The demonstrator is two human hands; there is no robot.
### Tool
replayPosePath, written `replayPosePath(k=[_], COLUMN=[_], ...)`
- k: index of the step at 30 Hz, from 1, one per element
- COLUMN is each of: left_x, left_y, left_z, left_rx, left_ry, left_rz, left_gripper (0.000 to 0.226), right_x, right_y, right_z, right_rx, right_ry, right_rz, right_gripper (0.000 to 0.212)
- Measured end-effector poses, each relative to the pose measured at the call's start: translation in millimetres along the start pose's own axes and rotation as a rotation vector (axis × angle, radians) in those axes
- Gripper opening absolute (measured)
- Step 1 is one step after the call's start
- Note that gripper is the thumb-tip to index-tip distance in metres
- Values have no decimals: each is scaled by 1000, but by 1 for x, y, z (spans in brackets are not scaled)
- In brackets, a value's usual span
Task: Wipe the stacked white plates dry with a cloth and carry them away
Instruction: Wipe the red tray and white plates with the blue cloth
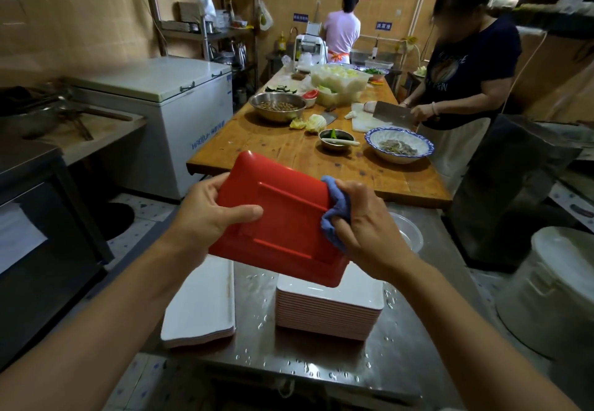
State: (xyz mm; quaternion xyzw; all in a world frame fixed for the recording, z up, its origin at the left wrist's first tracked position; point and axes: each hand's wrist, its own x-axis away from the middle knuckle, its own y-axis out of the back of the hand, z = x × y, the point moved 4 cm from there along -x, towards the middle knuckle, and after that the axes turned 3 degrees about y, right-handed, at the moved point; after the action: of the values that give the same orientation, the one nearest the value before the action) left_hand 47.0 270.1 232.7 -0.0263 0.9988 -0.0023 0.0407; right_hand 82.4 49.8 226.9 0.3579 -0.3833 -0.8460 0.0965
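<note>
Nearest, below my forearms: the steel counter (257, 340), beaded with water drops. On it stand two piles of white plates, a low pile (201, 307) at left and a taller stack (328, 307) at right, apart from each other.

Above the taller stack: one plate (283, 221) held in the air, its red underside toward me and tilted, its long axis running from upper left to lower right. My left hand (209, 214) grips its left edge, thumb lying across the red face. My right hand (363, 221) is clenched on a bunched blue cloth (334, 211) and presses it to the plate's right edge.

Key relation: the taller stack lies directly under the held plate's lower right corner and nearer my right hand; the low pile lies nearer my left. I judge the low pile to be the dried one, so the next set-down would go down and left.

Beyond: a wooden counter (289, 153) with a blue-rimmed bowl (398, 145) and a steel bowl (276, 105), where a person (466, 73) cuts with a cleaver (392, 115). Farthest, a second person (342, 28) faces the wall.
</note>
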Motion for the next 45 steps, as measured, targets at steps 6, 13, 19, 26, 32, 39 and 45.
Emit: replayPosePath(k=[6, 13, 19, 26, 32, 39, 45], left_x=[1, -3, 0, 6, 11, 20, 34], left_y=[4, 4, -8, -28, -26, 2, 35], left_z=[19, 37, 49, 54, 55, 59, 67], left_rx=[190, 332, 433, 567, 690, 604, 585], left_ry=[172, 360, 561, 622, 573, 455, 458], left_rz=[-77, -186, -212, -223, -253, -322, -361], left_gripper=[53, 38, 9, 17, 32, 20, 21], right_x=[3, 38, 53, 48, 31, -2, -5], right_y=[-5, -22, -39, -86, -109, -105, -106], right_z=[-12, -14, -8, 46, 75, 49, 15], right_rx=[-229, -129, 76, 170, 65, 59, -135], right_ry=[-41, -41, -48, 122, 18, -82, -232], right_rz=[-2, -22, -124, -74, 25, 103, 42], right_gripper=[42, 61, 58, 58, 61, 62, 41])
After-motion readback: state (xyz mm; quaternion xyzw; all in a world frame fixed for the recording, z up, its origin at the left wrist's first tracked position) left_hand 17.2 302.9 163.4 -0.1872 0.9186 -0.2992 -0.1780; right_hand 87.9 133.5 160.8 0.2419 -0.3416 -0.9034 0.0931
